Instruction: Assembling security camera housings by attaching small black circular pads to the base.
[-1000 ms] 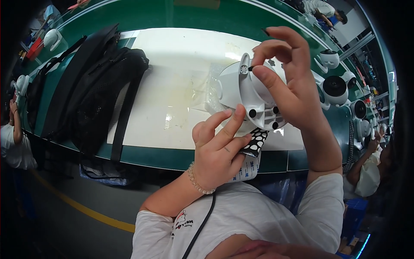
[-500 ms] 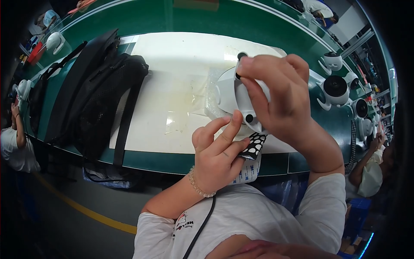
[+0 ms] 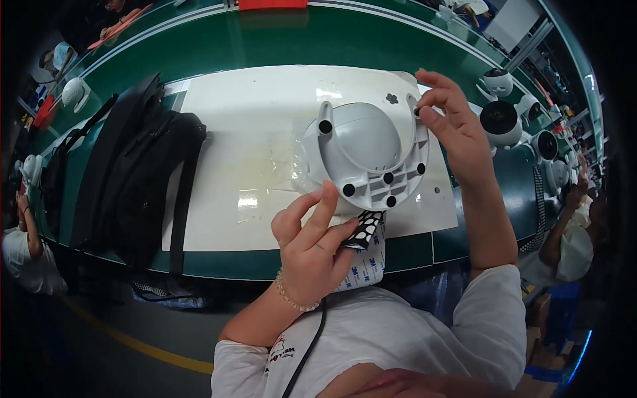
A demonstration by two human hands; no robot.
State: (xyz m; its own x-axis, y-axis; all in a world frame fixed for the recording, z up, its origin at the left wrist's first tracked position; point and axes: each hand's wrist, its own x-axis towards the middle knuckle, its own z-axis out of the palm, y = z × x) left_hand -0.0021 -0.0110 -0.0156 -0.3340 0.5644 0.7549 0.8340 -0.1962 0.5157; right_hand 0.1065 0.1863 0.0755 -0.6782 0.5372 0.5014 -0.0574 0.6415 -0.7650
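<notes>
A white plastic base (image 3: 363, 186), fitted around a rounded white body (image 3: 368, 136), lies in front of me on bubble wrap (image 3: 302, 149), its underside up. Several round black pads (image 3: 349, 190) dot its ribs and prongs. My right hand (image 3: 458, 126) has thumb and forefinger closed at the right prong's tip, on another black pad (image 3: 417, 111); whether the pad is fully stuck there I cannot tell. Pinched in my left hand (image 3: 312, 239), beside the base's near edge, is a black pad sheet (image 3: 366, 231) with white round gaps. Its printed backing (image 3: 361, 268) hangs below.
A white board (image 3: 225, 219) covers part of the green table (image 3: 219, 50). Black bags (image 3: 146, 159) with straps lie left. More white devices with dark round faces (image 3: 501, 123) stand right. Co-workers (image 3: 30, 245) sit at both sides. A red bin (image 3: 272, 3) is at the far edge.
The base now shows its underside more fully, with more pads visible. My right hand has moved right, from the left prong to the right one. My left hand still grips the sheet.
</notes>
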